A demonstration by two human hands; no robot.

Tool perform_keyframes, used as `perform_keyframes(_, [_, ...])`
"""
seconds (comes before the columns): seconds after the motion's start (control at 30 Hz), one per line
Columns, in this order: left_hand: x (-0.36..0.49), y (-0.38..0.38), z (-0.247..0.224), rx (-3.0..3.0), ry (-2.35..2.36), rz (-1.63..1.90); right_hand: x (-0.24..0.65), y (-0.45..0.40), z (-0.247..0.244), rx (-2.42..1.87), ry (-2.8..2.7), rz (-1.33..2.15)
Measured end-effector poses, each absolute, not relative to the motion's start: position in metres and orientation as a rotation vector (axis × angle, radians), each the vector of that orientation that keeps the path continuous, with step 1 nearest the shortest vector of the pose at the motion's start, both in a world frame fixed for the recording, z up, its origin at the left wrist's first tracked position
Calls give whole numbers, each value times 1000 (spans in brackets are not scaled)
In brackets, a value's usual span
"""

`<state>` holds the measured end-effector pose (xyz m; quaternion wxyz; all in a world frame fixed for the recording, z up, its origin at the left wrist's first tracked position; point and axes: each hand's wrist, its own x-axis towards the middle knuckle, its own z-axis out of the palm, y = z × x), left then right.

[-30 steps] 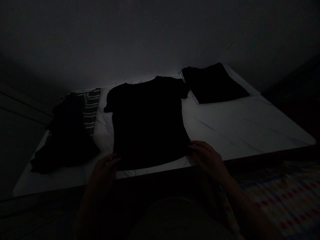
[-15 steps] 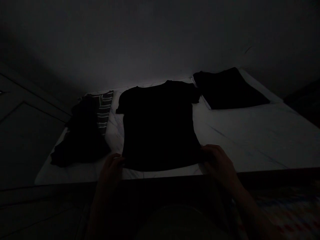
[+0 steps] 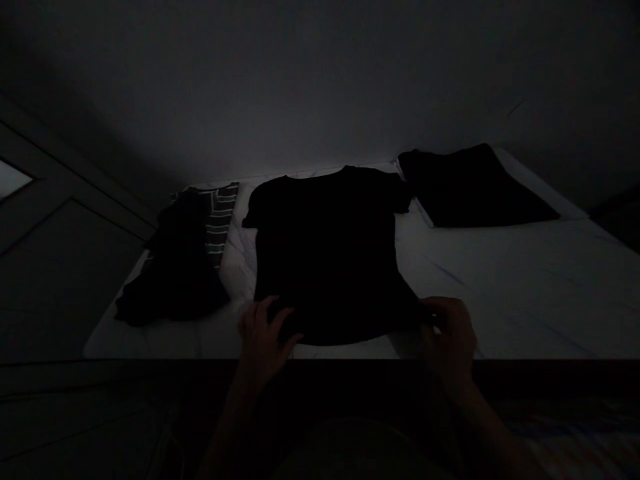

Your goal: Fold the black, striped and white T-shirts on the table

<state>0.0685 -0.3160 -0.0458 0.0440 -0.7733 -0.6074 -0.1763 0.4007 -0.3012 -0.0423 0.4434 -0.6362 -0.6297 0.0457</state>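
Dimly, a wall [image 3: 320, 87]; below, a pale marbled table [image 3: 510, 287]. Flat in its middle, a black T-shirt [image 3: 325, 260], surface detail lost in darkness. Rightward, a folded dark cloth [image 3: 475, 190]; leftward, a crumpled dark garment [image 3: 175, 267], partly hiding a striped cloth [image 3: 219, 227]. At the hem, left hand [image 3: 263, 340] with fingers spread over one corner, right hand [image 3: 453, 340] pinching the other.

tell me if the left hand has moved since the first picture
Yes. The left hand has moved right relative to the striped cloth, and now spreads over the middle shirt at its near left corner.
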Motion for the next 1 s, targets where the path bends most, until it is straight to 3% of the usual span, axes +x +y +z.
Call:
perform_keyframes(0.13, [70, -311, -44, -2426, -1849, -570, 409, -298, -33, -1640, -1430, -49])
perform_keyframes(0.3, [54, -309, -44, -2259, -1951, -671, 427, -298, -35, -1621, -1461, 40])
perform_keyframes(0.6, [59, -308, -59, -1673, -2381, -1331, 414, -307, -56, -1753, -1812, 112])
perform_keyframes(1.0, [29, -309, -43, -2055, -2425, -1033, 441, -309, -60, -1712, -1805, 165])
